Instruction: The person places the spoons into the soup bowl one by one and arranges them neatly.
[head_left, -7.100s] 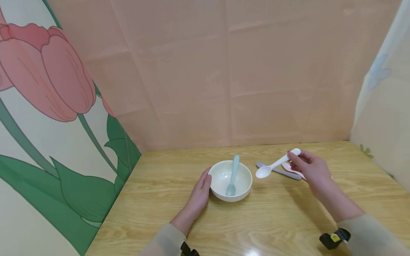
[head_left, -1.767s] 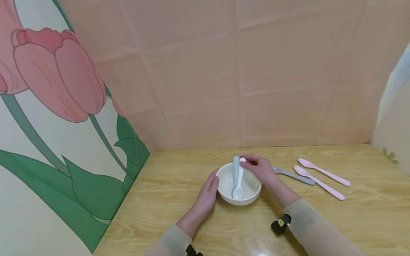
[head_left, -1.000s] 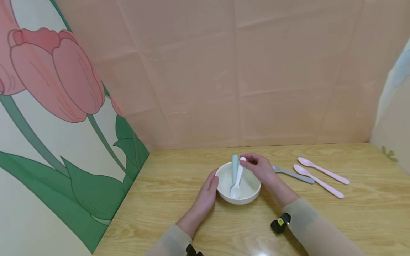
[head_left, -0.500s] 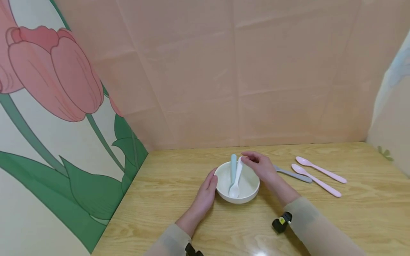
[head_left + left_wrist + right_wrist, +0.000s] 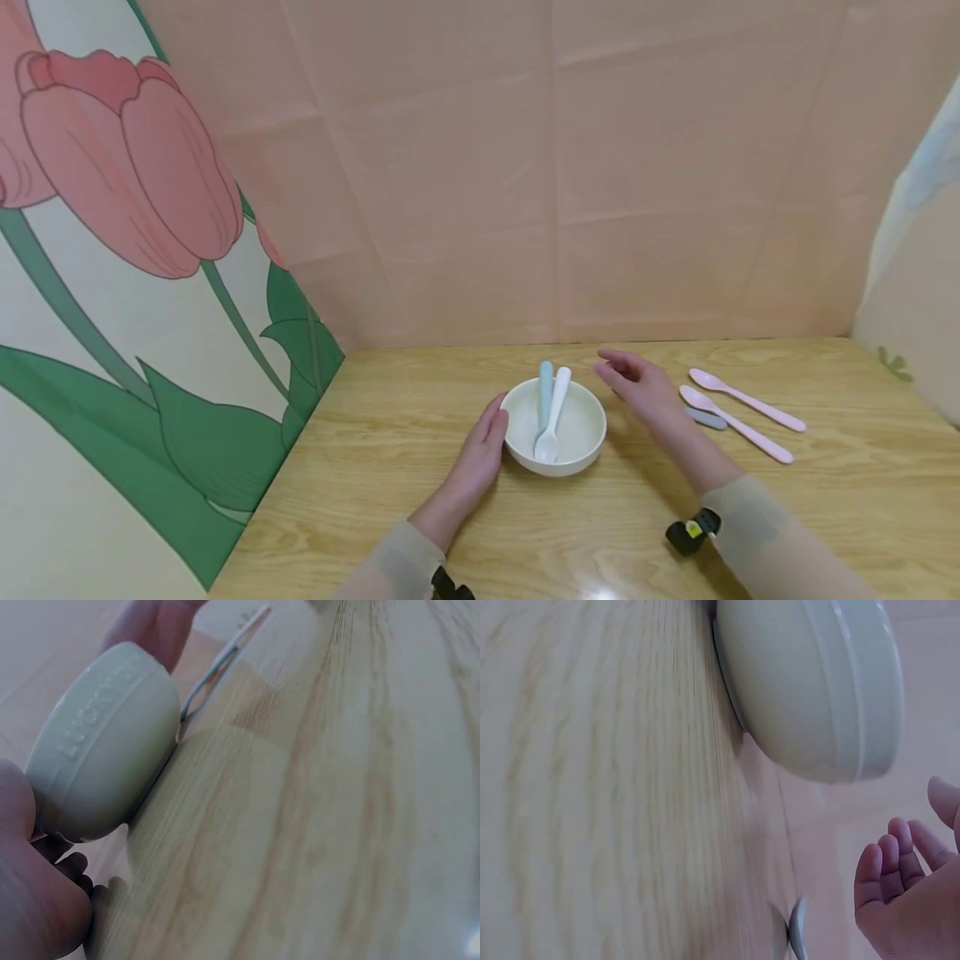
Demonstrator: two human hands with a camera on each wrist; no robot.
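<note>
In the head view a white bowl [image 5: 553,465] stands on the wooden table, and my left hand [image 5: 480,450] holds it by its left side, thumb at the rim. Raised lettering shows on the bowl's outer wall in the left wrist view. Inside lean a light blue spoon [image 5: 545,396] and a white spoon [image 5: 556,411], side by side, handles over the far rim. My right hand [image 5: 648,392] hovers to the right of the bowl with nothing in its loosely bent fingers. Beneath it lies a grey-blue spoon [image 5: 707,418], mostly hidden by the hand.
Two pink spoons [image 5: 750,434] lie on the right part of the wooden table [image 5: 600,533], one partly over the grey-blue spoon's handle. A peach backdrop [image 5: 450,183] closes the far side. A tulip-printed panel [image 5: 150,183] rises at left, a pale one at right.
The white spoon went from above the table into the bowl, beside the light blue one. My right hand has since let it go and moved right. The left hand keeps its hold.
</note>
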